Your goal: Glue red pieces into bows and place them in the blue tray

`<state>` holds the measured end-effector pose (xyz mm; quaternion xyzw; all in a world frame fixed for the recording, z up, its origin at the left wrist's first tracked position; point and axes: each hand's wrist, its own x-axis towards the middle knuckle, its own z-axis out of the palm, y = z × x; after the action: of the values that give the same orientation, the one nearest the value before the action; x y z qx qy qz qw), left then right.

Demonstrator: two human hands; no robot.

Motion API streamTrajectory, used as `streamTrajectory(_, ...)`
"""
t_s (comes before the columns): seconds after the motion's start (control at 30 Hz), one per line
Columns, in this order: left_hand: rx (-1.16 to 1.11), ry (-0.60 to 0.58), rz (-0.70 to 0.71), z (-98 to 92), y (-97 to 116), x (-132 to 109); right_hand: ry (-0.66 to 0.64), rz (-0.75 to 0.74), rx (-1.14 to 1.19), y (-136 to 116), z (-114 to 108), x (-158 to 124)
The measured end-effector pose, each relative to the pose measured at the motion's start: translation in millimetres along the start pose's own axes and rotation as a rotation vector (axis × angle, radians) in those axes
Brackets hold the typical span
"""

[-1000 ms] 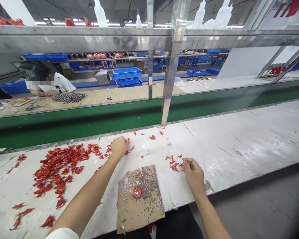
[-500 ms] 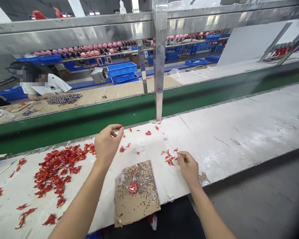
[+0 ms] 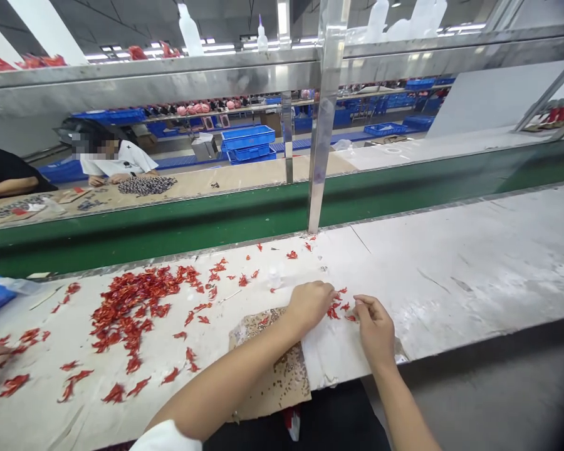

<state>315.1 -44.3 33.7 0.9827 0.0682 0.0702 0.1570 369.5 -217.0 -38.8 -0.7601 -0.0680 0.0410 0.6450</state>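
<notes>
Left hand (image 3: 310, 307) has crossed to the cardboard (image 3: 282, 382).
Its fingers lie together; right hand (image 3: 375, 332) pinches at red scraps (image 3: 336, 310) at its 11 o'clock, any hold unclear.

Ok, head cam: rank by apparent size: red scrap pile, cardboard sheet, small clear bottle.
1. Red scrap pile
2. Cardboard sheet: looks smaller, but it's partly under the left forearm, so its full extent is unsure
3. Small clear bottle
</notes>
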Motion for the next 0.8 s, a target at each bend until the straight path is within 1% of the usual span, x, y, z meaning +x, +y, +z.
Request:
streamTrajectory(0.07, -0.012, 0.103, -0.102, -19.1, -23.7, -25.4, 0.0, 0.006, -0.002, -1.0, 1.6, 0.7)
streamTrajectory(0.13, 0.015, 0.214, -0.277, -38.4, -59.1, -50.1, -0.004, 0.007, -0.01, -1.1, 3.9, 1.6)
streamTrajectory(0.2, 0.076, 0.301, -0.465, -52.7, -99.2, -69.1, -0.018, 0.002, -0.017, 0.0, 5.9, 2.3)
streamTrajectory(0.27, 0.131, 0.325, -0.564, -58.7, -134.3, -80.4, -0.025, -0.004, -0.038, 1.5, 7.2, 2.8)
streamTrajectory(0.33, 0.165, 0.285, -0.571, -56.9, -158.4, -84.6, -0.017, -0.008, -0.07, 2.6, 7.6, 2.8)
streamTrajectory(0.4, 0.181, 0.219, -0.538, -50.8, -171.1, -83.5, -0.006, -0.01, -0.093, 3.0, 7.5, 2.7)
streamTrajectory(0.5, 0.184, 0.159, -0.509, -42.6, -177.8, -76.9, -0.001, -0.012, -0.088, 3.5, 7.6, 2.5)
streamTrajectory(0.67, 0.134, 0.143, -0.536, -39.7, -187.0, -63.7, -0.006, -0.024, -0.099, 8.5, 8.9, 4.7)
streamTrajectory(0.8, 0.028, 0.161, -0.496, -38.3, -198.4, -52.7, -0.013, -0.031, -0.104, 12.5, 9.3, 6.1)
